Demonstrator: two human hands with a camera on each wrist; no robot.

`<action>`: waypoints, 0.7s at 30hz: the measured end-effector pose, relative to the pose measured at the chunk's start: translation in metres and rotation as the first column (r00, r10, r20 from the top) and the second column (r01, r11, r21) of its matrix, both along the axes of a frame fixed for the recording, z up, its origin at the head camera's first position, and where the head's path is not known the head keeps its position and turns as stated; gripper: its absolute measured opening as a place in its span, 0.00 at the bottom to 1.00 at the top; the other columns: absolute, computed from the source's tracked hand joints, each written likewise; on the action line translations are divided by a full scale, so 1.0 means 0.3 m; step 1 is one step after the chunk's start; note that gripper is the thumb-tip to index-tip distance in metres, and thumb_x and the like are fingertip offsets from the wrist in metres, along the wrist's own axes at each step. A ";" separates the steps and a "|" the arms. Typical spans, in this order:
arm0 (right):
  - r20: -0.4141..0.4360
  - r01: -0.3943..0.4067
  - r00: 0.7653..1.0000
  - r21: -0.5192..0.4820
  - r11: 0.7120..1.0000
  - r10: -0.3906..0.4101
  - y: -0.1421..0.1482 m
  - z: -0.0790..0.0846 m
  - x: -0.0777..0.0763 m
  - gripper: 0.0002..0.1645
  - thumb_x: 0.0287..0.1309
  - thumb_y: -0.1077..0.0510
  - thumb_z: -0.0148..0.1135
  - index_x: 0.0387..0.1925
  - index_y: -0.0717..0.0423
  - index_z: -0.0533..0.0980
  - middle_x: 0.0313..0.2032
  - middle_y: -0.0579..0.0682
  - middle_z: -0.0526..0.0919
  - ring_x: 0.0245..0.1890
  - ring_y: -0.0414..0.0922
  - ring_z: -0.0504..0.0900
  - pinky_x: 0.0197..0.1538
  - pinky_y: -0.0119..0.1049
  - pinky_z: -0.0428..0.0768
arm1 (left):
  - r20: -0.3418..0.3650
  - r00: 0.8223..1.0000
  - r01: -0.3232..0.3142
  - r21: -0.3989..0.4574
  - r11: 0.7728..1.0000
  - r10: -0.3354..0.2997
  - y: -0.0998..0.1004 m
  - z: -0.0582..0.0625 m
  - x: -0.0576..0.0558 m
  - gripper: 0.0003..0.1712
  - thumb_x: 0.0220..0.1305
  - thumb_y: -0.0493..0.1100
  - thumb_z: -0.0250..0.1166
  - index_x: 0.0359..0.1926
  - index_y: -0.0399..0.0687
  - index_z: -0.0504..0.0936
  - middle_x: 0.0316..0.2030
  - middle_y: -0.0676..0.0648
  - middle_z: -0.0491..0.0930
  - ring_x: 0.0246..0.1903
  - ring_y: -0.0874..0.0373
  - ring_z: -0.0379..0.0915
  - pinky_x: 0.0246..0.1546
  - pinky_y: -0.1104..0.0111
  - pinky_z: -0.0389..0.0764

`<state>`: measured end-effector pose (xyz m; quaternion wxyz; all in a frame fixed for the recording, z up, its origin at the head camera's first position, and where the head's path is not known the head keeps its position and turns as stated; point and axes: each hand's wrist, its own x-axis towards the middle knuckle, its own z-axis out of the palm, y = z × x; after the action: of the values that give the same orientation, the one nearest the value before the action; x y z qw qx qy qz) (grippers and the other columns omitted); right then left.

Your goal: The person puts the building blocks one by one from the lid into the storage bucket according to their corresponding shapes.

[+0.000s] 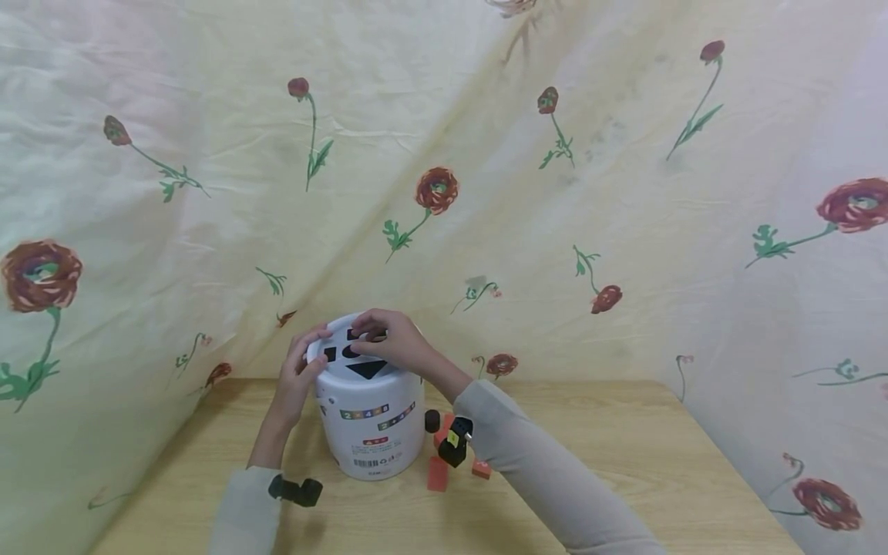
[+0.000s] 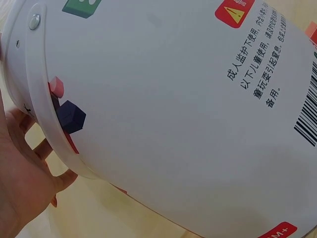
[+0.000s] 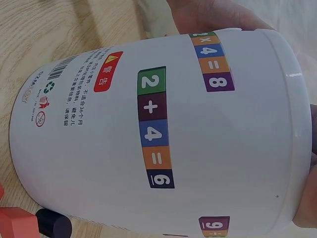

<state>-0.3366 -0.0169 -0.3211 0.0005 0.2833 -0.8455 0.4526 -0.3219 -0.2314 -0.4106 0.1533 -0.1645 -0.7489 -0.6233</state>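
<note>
A white bucket (image 1: 371, 443) with printed sums stands upright on the table, its white lid (image 1: 333, 374) pierced with dark shaped holes. My left hand (image 1: 297, 374) grips the lid's rim on the left, fingertips on the top; the left wrist view shows the fingers (image 2: 42, 148) at the rim. Over the holes my right hand (image 1: 398, 339) bends its fingers, with thumb and forefinger down near the lid's middle. I cannot tell whether those fingers pinch anything. A triangular hole (image 1: 366, 370) lies just in front of them.
Right of the bucket lie red blocks (image 1: 438, 473) and a black cylinder (image 3: 53, 223), close to its base. The wooden table (image 1: 590, 439) carries them all. A flowered cloth (image 1: 486, 239) hangs behind and at both sides. Each wrist wears a small black camera (image 1: 297, 490).
</note>
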 end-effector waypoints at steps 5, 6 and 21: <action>0.001 0.005 1.000 0.003 1.000 -0.005 0.001 -0.001 -0.001 0.20 0.64 0.55 0.69 0.56 0.52 0.80 0.52 0.51 0.86 0.51 0.45 0.83 0.57 0.43 0.82 | 0.006 1.000 -0.006 -0.002 1.000 0.006 0.000 -0.001 0.000 0.26 0.74 0.45 0.51 0.70 0.46 0.68 0.76 0.44 0.54 0.75 0.42 0.48 0.73 0.34 0.53; -0.001 0.006 1.000 0.003 1.000 -0.006 0.001 -0.001 0.000 0.20 0.64 0.55 0.69 0.57 0.52 0.80 0.52 0.51 0.86 0.50 0.45 0.83 0.57 0.42 0.82 | 0.007 1.000 -0.006 -0.002 1.000 0.006 0.000 -0.001 0.000 0.26 0.74 0.45 0.51 0.70 0.46 0.68 0.76 0.44 0.54 0.75 0.42 0.48 0.73 0.34 0.53; -0.069 0.030 0.997 -0.053 0.998 -0.034 0.058 0.001 -0.004 0.18 0.64 0.57 0.68 0.55 0.55 0.81 0.51 0.51 0.86 0.55 0.49 0.83 0.60 0.45 0.81 | 0.025 1.000 -0.015 0.001 1.000 0.015 -0.001 0.000 0.004 0.27 0.73 0.45 0.51 0.71 0.47 0.68 0.77 0.46 0.54 0.74 0.42 0.51 0.70 0.43 0.63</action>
<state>-0.3378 0.0006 -0.3209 0.0448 0.2853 -0.8373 0.4642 -0.3208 -0.2317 -0.4106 0.1485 -0.1510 -0.7515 -0.6248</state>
